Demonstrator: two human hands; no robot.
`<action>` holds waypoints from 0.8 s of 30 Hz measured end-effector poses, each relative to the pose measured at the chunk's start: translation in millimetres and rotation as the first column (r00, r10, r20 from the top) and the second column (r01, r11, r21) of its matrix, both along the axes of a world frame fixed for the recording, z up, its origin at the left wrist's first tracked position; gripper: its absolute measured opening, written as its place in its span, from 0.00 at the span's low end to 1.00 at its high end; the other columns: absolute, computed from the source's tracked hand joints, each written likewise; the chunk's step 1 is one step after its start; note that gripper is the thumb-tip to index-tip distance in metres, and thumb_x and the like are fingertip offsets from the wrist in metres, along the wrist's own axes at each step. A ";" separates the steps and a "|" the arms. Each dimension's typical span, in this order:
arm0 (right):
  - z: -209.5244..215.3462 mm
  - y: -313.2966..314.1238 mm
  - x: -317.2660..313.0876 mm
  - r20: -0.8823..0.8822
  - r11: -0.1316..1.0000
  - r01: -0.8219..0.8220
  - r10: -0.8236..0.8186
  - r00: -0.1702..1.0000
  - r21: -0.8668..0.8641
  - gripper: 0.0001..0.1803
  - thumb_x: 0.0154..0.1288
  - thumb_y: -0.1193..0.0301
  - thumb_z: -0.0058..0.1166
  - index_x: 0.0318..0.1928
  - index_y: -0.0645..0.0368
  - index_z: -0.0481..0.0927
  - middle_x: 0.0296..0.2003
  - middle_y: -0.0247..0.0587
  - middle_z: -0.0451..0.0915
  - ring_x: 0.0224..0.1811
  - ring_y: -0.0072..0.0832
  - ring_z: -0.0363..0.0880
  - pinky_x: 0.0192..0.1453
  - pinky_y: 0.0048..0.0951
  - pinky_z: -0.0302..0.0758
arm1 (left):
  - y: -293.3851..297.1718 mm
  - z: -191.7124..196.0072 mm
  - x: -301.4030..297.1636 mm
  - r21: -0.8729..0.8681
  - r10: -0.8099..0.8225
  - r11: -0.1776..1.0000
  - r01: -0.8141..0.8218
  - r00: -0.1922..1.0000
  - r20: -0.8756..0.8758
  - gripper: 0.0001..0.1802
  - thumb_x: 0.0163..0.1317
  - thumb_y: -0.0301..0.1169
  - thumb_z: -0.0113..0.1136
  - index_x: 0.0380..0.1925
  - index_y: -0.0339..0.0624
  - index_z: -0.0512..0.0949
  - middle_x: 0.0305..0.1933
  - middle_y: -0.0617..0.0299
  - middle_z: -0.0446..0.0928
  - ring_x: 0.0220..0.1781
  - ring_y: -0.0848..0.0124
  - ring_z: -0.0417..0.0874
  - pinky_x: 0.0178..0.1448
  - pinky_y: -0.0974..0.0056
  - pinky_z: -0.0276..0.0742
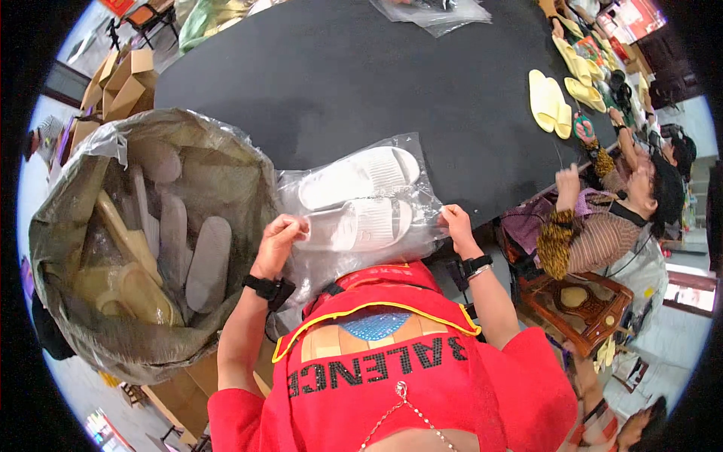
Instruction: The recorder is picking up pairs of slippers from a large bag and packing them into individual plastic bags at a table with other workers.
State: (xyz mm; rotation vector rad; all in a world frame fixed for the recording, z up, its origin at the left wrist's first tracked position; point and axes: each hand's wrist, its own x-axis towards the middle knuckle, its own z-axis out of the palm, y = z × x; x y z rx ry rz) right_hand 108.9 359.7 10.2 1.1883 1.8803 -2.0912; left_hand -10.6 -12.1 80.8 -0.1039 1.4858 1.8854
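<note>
A pair of white slide slippers (354, 177) lies side by side inside a clear plastic bag (301, 264), at the near edge of the dark table. My left hand (282, 239) is closed in a pinch on the bag's left side, beside the slipper heels. On the right, my right hand (456, 226) pinches the bag's edge near the slipper toes. The plastic looks wrinkled and spreads between both hands toward my red apron.
To the left stands a big lined sack (45, 248) of loose grey and tan slippers. Pale yellow slippers (544, 102) rest on the dark table (331, 83) at the right, near a seated co-worker (610, 233). Cardboard boxes (128, 87) stand at the back left.
</note>
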 end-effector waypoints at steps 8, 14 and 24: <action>-10.5 2.4 -4.8 0.042 0.997 0.060 -0.062 0.997 0.039 0.08 0.62 0.65 0.47 0.32 0.56 0.72 0.24 0.30 0.72 0.23 0.17 0.71 0.25 0.20 0.68 | -14.1 -5.7 -0.6 0.071 -0.310 0.950 0.305 0.948 0.077 0.18 0.54 0.20 0.46 0.46 0.40 0.74 0.47 0.51 0.75 0.46 0.61 0.77 0.48 0.61 0.72; 4.9 15.8 -1.2 -0.084 0.976 0.046 -0.029 0.996 0.213 0.09 0.60 0.67 0.48 0.27 0.58 0.74 0.20 0.32 0.72 0.20 0.20 0.67 0.24 0.22 0.65 | 41.6 -28.3 -36.6 -0.724 -0.731 0.681 0.113 0.156 -0.664 0.25 0.52 0.26 0.48 0.54 0.44 0.67 0.47 0.45 0.70 0.46 0.49 0.73 0.48 0.53 0.69; -17.0 -19.3 -1.5 0.077 0.943 -0.157 0.140 0.987 0.293 0.14 0.59 0.60 0.50 0.34 0.59 0.77 0.23 0.34 0.77 0.26 0.23 0.74 0.32 0.28 0.70 | 114.6 -56.6 -37.8 -0.833 -0.838 0.545 0.094 0.049 -0.543 0.21 0.46 0.22 0.51 0.45 0.40 0.68 0.47 0.48 0.70 0.36 0.51 0.77 0.36 0.53 0.75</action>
